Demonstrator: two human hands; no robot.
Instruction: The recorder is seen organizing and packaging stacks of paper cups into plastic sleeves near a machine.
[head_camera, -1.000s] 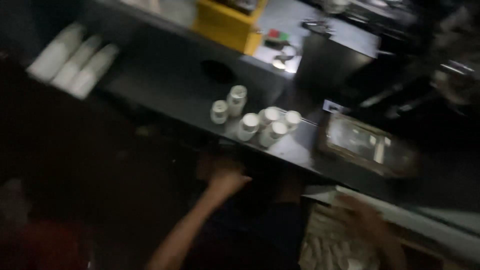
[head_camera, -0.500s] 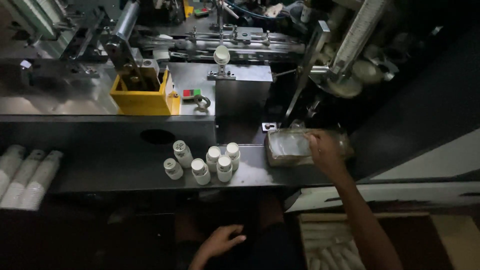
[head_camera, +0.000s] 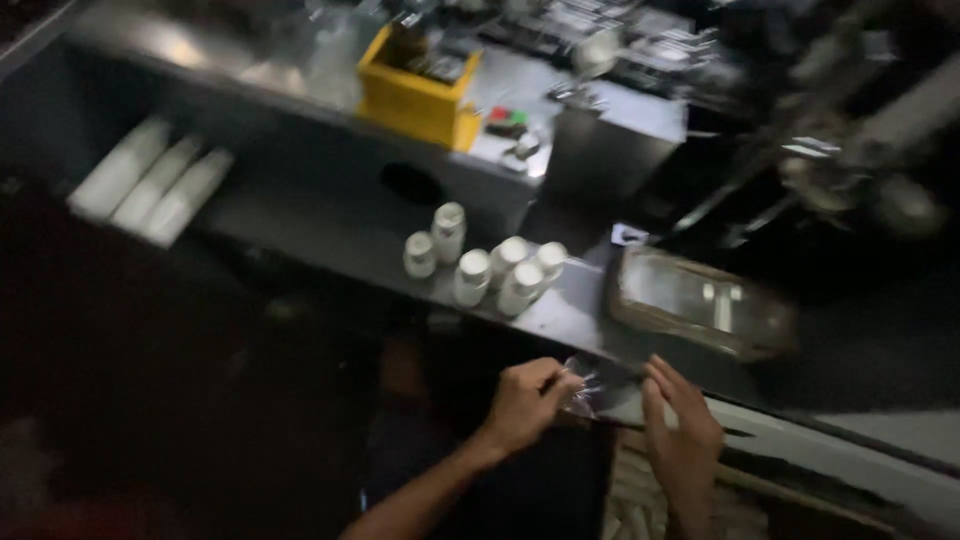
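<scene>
Our left hand (head_camera: 525, 400) pinches a crinkled clear plastic wrapper (head_camera: 582, 396) just off the counter's (head_camera: 330, 240) front edge; our right hand (head_camera: 680, 430) hovers beside it, fingers open. On the counter, five white bottles (head_camera: 480, 262) cluster near that edge, a clear tray (head_camera: 700, 305) to their right. Three white rolls (head_camera: 150, 182) lie at the left end, bare counter between.
</scene>
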